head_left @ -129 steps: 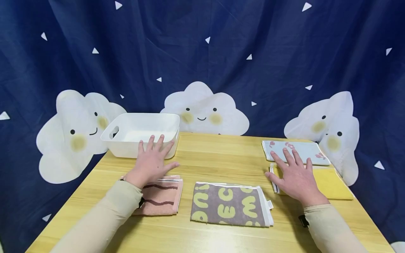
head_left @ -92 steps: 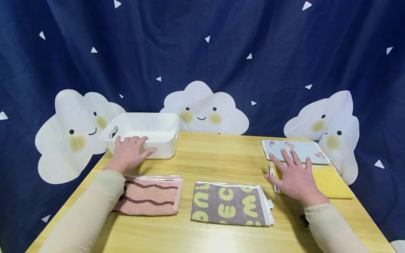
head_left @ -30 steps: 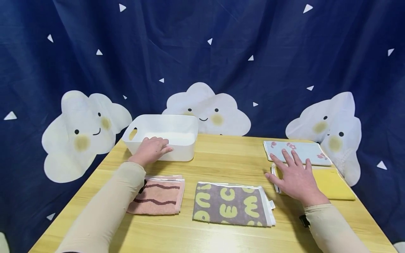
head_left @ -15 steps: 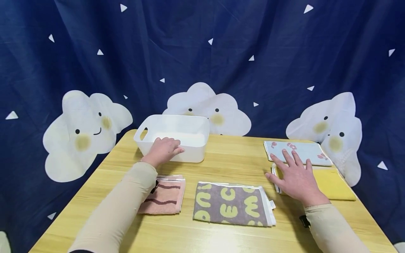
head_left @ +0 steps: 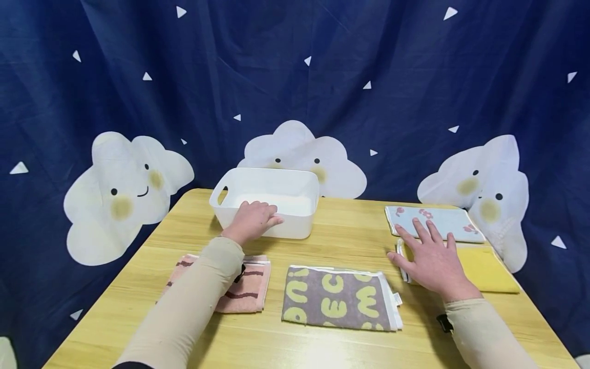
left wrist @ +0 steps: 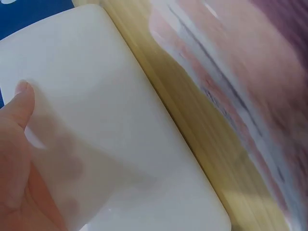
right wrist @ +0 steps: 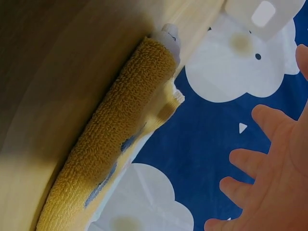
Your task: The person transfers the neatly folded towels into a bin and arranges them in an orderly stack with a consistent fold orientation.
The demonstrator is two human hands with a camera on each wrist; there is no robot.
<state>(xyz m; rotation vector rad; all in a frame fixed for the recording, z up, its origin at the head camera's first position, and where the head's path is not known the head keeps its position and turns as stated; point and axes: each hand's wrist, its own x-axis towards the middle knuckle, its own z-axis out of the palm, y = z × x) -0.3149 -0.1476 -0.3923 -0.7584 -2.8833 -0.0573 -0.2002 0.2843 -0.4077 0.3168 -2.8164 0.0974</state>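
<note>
In the head view, the left sleeve (head_left: 184,302) hides a band of the pink towel (head_left: 246,287) toward seven o'clock; the left hand (head_left: 253,219) has its fingertips hidden behind the white basket's (head_left: 292,226) near wall. At four o'clock the right hand (head_left: 435,264) covers part of the yellow towel (head_left: 488,269). The left wrist view blurs and crops the pink towel at two o'clock; the right wrist view crops the yellow towel at seven.

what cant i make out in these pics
Left wrist view: most fingers of the left hand, behind the wall of the white bin.
Head view: part of the pink towel, behind the left sleeve.
Head view: part of the yellow towel, behind the right hand.
Right wrist view: much of that hand, cut off by the right edge.
</note>
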